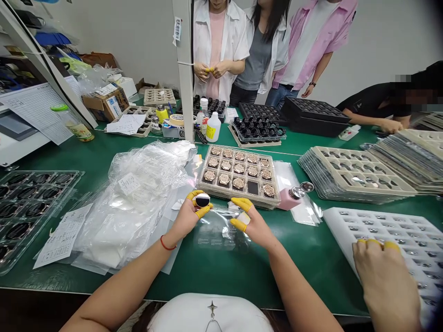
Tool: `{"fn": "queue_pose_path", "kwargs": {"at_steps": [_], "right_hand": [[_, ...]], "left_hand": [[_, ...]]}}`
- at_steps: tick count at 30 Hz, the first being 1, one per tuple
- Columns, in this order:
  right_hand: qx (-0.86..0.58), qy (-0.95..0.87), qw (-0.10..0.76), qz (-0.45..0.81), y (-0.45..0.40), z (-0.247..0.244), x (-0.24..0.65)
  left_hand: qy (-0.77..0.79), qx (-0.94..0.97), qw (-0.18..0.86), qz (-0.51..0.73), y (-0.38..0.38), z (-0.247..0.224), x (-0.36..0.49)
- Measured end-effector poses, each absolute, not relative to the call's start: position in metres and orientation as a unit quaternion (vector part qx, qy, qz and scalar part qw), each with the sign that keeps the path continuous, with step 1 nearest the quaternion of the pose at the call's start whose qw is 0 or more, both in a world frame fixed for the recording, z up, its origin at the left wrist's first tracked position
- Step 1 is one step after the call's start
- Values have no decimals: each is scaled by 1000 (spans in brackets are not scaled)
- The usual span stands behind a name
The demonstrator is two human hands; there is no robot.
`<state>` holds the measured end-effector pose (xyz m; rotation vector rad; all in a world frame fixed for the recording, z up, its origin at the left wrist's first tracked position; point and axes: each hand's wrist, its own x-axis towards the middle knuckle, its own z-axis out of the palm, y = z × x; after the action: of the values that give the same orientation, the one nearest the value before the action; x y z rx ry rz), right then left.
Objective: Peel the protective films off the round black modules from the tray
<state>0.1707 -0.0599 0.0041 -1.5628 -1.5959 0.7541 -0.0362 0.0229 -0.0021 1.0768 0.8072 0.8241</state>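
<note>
In my left hand point(189, 213) is a round watch part with a black face point(202, 200) and a pale rim, gripped between fingertips in yellow finger cots. My right hand point(256, 226), also in yellow finger cots, has a small white wipe point(244, 218) between thumb and fingers. The two hands are apart, above a clear plastic sheet point(216, 235). Just beyond them lies a tray of rose-gold watch parts point(238, 169); one slot shows only its dark bottom. To that tray's right stands a pink bottle point(289, 199) with a metal top.
Crumpled plastic bags point(138, 198) cover the left side. Stacked beige trays point(360, 173) stand at right, near a white foam tray point(380, 221) with another person's hand point(384, 281) over it. A white post point(185, 69) rises behind. Several people are beyond the table.
</note>
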Motion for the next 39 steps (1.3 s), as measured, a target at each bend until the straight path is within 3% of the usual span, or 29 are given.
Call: {"fn": "queue_pose_path", "kwargs": {"at_steps": [6, 11, 30, 36, 39], "right_hand": [[-605, -422, 468, 487, -61, 2, 168], [-583, -438, 423, 538, -60, 9, 170], [-640, -539, 407, 365, -71, 30, 189], [-621, -561, 466, 286, -70, 37, 182], [-607, -525, 508, 313, -67, 43, 166]], "left_hand": [[315, 547, 684, 364, 24, 5, -44], [274, 594, 681, 330, 19, 1, -47], [295, 621, 661, 300, 19, 14, -53], [320, 630, 647, 285, 17, 10, -47], [318, 647, 637, 274, 12, 9, -43]]}}
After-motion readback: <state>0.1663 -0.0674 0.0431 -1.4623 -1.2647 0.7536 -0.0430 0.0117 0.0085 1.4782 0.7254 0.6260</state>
